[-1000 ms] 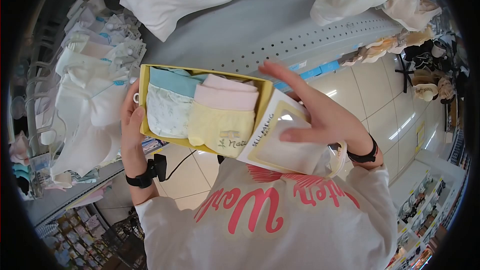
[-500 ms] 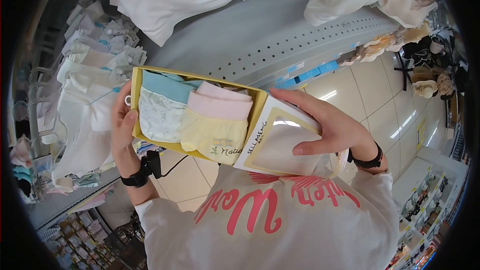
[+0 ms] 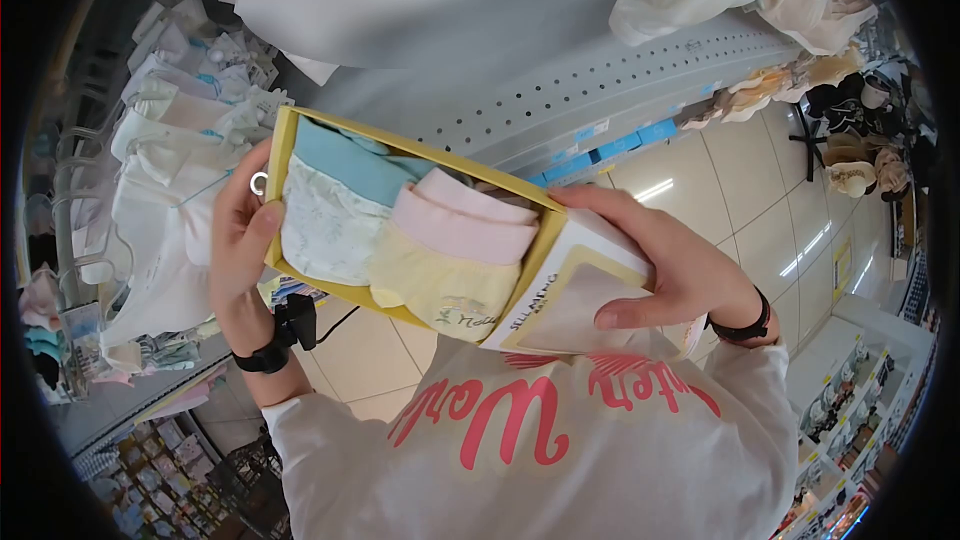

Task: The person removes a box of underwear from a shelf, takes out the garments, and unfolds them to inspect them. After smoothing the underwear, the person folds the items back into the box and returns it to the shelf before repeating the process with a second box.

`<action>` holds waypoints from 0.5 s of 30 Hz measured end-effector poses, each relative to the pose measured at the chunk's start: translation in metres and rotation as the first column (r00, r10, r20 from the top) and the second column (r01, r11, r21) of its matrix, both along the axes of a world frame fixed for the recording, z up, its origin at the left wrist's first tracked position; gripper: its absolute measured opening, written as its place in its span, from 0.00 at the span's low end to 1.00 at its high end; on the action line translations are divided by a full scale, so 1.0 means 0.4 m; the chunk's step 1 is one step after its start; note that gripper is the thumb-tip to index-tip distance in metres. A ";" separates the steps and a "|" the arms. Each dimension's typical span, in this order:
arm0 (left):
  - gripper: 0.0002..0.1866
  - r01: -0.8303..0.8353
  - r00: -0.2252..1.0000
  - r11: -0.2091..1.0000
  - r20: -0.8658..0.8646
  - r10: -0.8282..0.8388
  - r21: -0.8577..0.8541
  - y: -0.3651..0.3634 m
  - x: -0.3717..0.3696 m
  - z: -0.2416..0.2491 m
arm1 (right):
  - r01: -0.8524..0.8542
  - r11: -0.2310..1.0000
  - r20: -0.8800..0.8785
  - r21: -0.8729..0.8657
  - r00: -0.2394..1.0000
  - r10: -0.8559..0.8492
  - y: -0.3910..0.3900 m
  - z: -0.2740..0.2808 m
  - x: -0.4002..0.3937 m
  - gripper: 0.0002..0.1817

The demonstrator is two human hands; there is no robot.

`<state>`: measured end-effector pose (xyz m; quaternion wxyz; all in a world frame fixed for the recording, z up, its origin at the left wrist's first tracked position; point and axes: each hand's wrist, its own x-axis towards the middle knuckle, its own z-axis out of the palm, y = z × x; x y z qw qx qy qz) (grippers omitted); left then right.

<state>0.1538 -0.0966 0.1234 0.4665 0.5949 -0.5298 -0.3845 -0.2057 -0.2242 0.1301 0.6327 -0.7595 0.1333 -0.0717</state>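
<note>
Tilted before my chest is a yellow drawer box [image 3: 283, 143], partly slid out of its white sleeve [image 3: 573, 290] with a clear window. My left hand [image 3: 240, 240] grips the box's outer end, thumb on the rim, beside a small white ring [image 3: 259, 184]. Round the sleeve is my right hand [image 3: 675, 260], fingers over its far edge and thumb across the window. Two folded garments lie side by side in the box: a white printed one [image 3: 328, 225] with a teal waistband, and a yellow one [image 3: 440, 285] with a pink waistband and lettering.
A grey perforated shelf [image 3: 450, 105] runs beyond the box, with white garments [image 3: 690, 0] above it. Small clothes on hangers [image 3: 165, 180] crowd the left side. Tiled floor [image 3: 770, 195] and white display shelves [image 3: 845, 380] are at right.
The box and sleeve have tilted further, the left end rising and the right end dropping slightly. Both hands keep their hold. A white blurred item at the top has shifted over the shelf.
</note>
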 end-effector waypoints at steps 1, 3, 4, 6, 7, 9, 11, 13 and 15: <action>0.30 0.009 1.000 1.000 0.007 -0.009 0.008 -0.004 -0.017 0.002 | 0.018 1.000 0.010 0.011 1.000 -0.018 -0.003 -0.004 0.006 0.44; 0.28 0.023 1.000 1.000 0.013 -0.023 0.013 -0.006 -0.028 -0.002 | 0.041 0.999 0.019 0.020 0.999 -0.041 -0.006 -0.018 0.015 0.43; 0.27 0.011 1.000 1.000 -0.002 -0.011 0.024 -0.004 -0.031 -0.011 | 0.054 0.998 0.046 0.042 0.997 -0.056 -0.008 -0.035 0.018 0.41; 0.28 -0.010 1.000 0.999 0.015 0.009 0.053 -0.001 -0.040 -0.027 | 0.069 0.996 0.073 0.064 0.995 -0.073 -0.009 -0.058 0.023 0.39; 0.28 -0.007 1.000 0.999 0.013 0.007 0.052 -0.002 -0.040 -0.037 | 0.060 0.995 0.076 0.079 0.995 -0.066 -0.008 -0.066 0.026 0.38; 0.29 -0.017 0.999 0.999 -0.044 0.019 0.049 0.000 -0.037 -0.059 | 0.051 0.994 0.077 0.099 0.995 -0.059 -0.010 -0.071 0.028 0.37; 0.30 -0.018 1.000 0.999 -0.016 0.019 0.030 0.022 -0.015 -0.073 | 0.028 0.992 0.067 0.120 0.997 -0.036 -0.015 -0.073 0.030 0.39; 0.31 -0.015 1.000 1.000 0.015 0.015 0.006 0.027 -0.001 -0.064 | 0.039 0.986 0.022 0.164 0.999 -0.043 -0.013 -0.060 0.027 0.39; 0.34 0.007 0.998 0.999 0.067 -0.004 -0.038 0.024 0.003 -0.034 | 0.048 0.977 -0.025 0.207 0.999 -0.044 -0.017 -0.033 0.021 0.39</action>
